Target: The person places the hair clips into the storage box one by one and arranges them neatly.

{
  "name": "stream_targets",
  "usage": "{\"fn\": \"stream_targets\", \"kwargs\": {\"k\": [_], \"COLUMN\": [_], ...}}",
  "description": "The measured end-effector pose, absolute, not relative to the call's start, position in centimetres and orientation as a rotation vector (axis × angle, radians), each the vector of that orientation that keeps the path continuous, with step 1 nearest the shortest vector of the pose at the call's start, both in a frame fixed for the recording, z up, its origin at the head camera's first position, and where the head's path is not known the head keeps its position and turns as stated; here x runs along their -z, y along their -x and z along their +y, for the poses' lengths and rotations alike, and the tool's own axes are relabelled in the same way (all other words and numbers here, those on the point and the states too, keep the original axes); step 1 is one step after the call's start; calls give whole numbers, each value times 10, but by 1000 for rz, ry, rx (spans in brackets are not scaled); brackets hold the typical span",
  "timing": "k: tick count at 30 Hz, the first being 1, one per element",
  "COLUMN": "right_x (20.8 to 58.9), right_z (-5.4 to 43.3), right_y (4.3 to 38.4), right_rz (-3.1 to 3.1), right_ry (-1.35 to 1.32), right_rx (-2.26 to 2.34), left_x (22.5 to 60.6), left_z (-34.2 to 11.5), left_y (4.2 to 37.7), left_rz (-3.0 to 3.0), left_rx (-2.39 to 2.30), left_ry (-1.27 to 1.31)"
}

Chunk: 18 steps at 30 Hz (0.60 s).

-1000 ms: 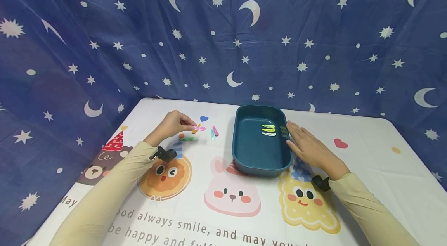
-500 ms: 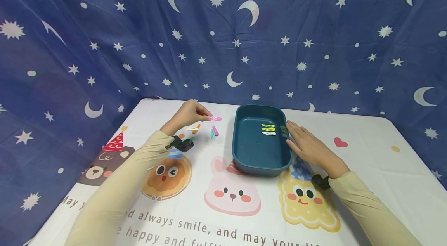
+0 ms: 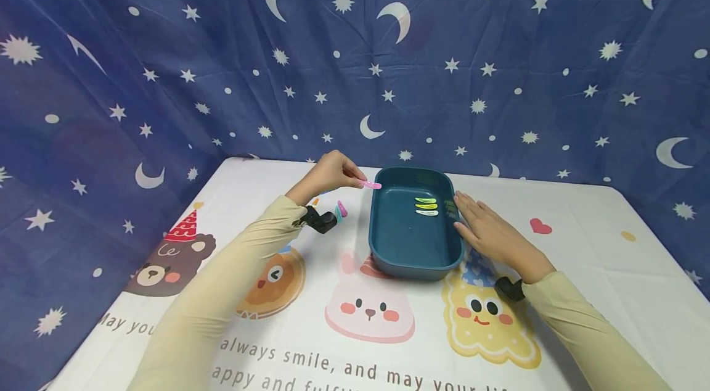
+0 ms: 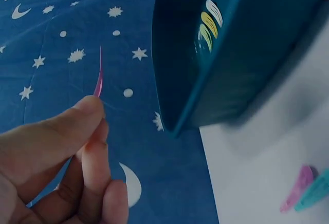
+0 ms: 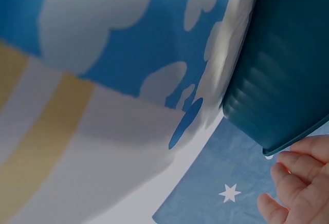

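Held pink clip (image 3: 374,185): end hidden in left grip (image 3: 334,171); teal clip (image 4: 314,190) cut by left-wrist view's edge.

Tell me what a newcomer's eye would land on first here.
Probably the blue curtain with its white moons and stars, filling the upper part of the head view. Next comes the teal tub on the white tablecloth, with three small clips inside and the right hand at its right side. Then a pink clip, pinched in the left hand near the tub's far left corner.
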State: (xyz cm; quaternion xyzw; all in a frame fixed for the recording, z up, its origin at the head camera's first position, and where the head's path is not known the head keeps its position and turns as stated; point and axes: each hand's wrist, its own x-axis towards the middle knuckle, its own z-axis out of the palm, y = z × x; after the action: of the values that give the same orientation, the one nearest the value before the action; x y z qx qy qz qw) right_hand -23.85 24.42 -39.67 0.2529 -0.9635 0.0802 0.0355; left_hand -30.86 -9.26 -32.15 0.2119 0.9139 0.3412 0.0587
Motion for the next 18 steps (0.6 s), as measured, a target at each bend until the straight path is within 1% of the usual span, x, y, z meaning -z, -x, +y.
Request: {"fn": "stream_targets", "kwargs": {"k": [18], "right_x": [398], "right_z": [244], "right_y": [239], "right_rz": [-2941], "right_ry": [-794], "right_rx": [-244], "left_x": [318], "left_z": [-29], "left_y": [317], "left_rz": [2747], "left_rx": [-943], "left_ry": [-765]}}
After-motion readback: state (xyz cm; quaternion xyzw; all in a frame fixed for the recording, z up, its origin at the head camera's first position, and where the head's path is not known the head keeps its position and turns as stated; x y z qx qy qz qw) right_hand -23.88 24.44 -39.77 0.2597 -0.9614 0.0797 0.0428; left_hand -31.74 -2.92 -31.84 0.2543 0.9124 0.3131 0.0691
